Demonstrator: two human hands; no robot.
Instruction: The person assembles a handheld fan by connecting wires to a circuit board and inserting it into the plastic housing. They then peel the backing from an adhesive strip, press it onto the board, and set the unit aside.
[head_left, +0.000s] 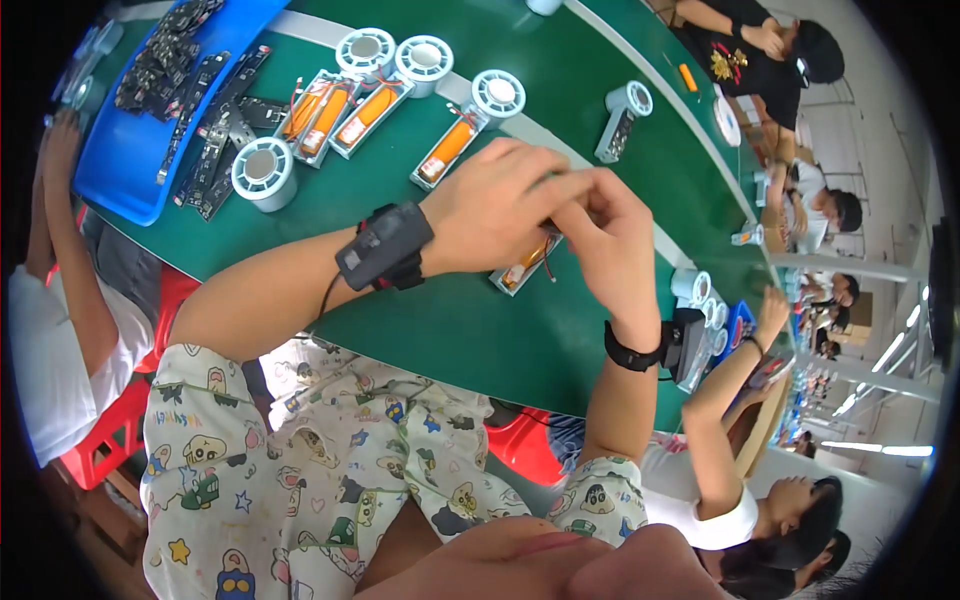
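Both my hands meet over the middle of the green table. Below them a narrow light-grey housing [510, 277] shows, with an orange battery and a thin dark wire; its upper part is hidden under my fingers. My left hand [500, 205] is closed around that hidden end. My right hand [612, 235] has its fingers bent and pinched against the left one's fingertips; what they grip is covered. Just beyond my left hand lies a similar housing [447, 150] with a round vented head and an orange battery.
More battery housings [375, 115] and an upright round-headed one [264, 174] stand to the left. Black circuit boards [215, 150] lie beside and in a blue tray [120, 190]. Another housing [615, 135] lies across the pale strip. Co-workers sit on both sides; one person's arm [725, 390] reaches in at right.
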